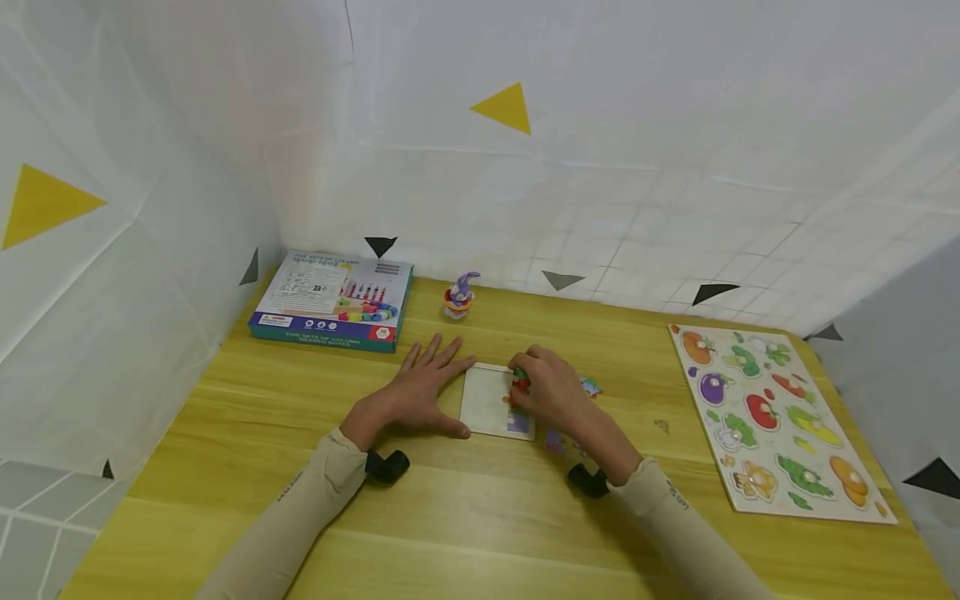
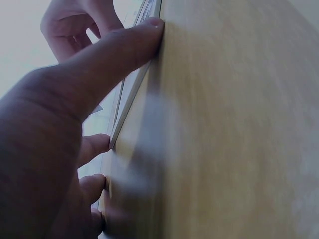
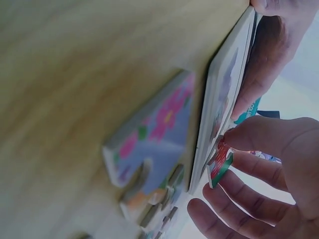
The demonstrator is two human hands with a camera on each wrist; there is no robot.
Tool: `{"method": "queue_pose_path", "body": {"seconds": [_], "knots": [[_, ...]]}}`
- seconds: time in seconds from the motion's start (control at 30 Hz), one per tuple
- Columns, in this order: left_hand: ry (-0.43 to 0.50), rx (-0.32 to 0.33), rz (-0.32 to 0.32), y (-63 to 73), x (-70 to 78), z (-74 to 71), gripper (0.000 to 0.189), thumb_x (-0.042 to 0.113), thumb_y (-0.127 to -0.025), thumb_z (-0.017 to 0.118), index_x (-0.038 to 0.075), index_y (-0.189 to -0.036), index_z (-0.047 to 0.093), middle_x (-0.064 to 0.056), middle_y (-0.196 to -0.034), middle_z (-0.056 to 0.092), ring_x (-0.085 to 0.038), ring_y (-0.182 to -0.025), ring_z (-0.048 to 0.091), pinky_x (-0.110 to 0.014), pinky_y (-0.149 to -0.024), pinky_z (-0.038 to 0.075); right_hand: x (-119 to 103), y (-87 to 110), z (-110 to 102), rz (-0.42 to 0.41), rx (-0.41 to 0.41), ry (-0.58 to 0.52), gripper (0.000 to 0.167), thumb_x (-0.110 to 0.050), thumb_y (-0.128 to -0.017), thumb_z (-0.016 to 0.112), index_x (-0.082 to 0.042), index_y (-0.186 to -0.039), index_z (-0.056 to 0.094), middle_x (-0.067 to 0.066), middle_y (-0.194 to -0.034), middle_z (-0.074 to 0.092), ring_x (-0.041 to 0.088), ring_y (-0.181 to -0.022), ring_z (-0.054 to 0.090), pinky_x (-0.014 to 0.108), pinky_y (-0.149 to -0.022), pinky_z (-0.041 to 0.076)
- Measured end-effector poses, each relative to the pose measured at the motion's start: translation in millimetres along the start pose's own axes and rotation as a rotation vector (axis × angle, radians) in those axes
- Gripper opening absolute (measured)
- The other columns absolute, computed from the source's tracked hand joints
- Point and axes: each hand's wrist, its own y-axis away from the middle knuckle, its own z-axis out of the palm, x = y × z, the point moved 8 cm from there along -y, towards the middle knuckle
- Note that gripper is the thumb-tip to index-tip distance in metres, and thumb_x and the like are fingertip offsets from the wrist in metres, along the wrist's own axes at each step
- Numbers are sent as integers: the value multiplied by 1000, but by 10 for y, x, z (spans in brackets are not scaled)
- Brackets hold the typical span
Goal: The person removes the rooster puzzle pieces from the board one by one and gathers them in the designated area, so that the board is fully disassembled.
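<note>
A small, pale puzzle tray [image 1: 480, 404] lies on the wooden table. My left hand [image 1: 414, 392] is spread flat at its left side, with thumb and index fingertip touching the tray's edge. My right hand [image 1: 555, 387] pinches a red and green puzzle piece [image 3: 219, 162] between thumb and index finger, above the right part of the tray. Inside the tray's lower right corner sits a purple piece [image 1: 518, 421]. Loose puzzle pieces lie right of the tray, among them a flowered piece [image 3: 162, 127] and a bluish piece [image 1: 591, 386]. The right hand partly hides them in the head view.
A boxed bead set [image 1: 330, 300] lies at the back left. Beside it stands a small purple and orange toy figure [image 1: 459, 296]. A vegetable peg board [image 1: 780, 425] lies at the right. White sheeting [image 1: 420, 192] rises behind the table.
</note>
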Motion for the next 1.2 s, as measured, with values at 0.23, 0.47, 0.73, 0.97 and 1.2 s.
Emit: {"method": "queue_pose_path", "body": {"seconds": [0.23, 0.47, 0.73, 0.97, 1.2], "knots": [[-3, -3, -3, 7, 13, -12, 111, 73, -74, 73, 24, -161, 24, -8, -168, 1, -36, -151, -10, -57, -118, -8, -17, 10, -51, -2, 2, -10, 25, -9, -80, 81, -3, -102, 74, 8, -90, 62, 15, -73, 51, 29, -59, 47], [-10, -4, -10, 5, 8, -9, 111, 73, -73, 73, 24, -161, 25, -8, -168, 2, -36, -151, -11, -58, -117, -9, -14, 63, -119, 3, 16, 5, 26, -8, -78, 82, -1, -102, 74, 7, -90, 62, 16, -73, 54, 28, -60, 49], [3, -4, 2, 1, 25, -5, 112, 73, -73, 73, 24, -161, 24, -8, -168, 1, -36, -151, -11, -57, -118, -9, 82, 186, -179, 16, 5, 7, 28, -4, -79, 80, 0, -105, 73, 8, -92, 63, 16, -76, 56, 29, -61, 50], [9, -2, -3, 7, 17, -5, 112, 74, -73, 73, 24, -161, 24, -7, -168, 1, -34, -151, -11, -56, -118, -9, 199, 276, -245, 27, 12, 18, 28, -5, -78, 82, 0, -103, 72, 8, -92, 63, 16, -74, 56, 29, -60, 52], [13, -3, -7, 5, 10, 5, 113, 74, -72, 73, 25, -161, 24, -7, -168, 1, -34, -151, -12, -56, -118, -9, 331, 366, -305, 39, 13, 5, 30, -8, -78, 84, 1, -104, 72, 9, -93, 63, 18, -75, 59, 30, -60, 52]]}}
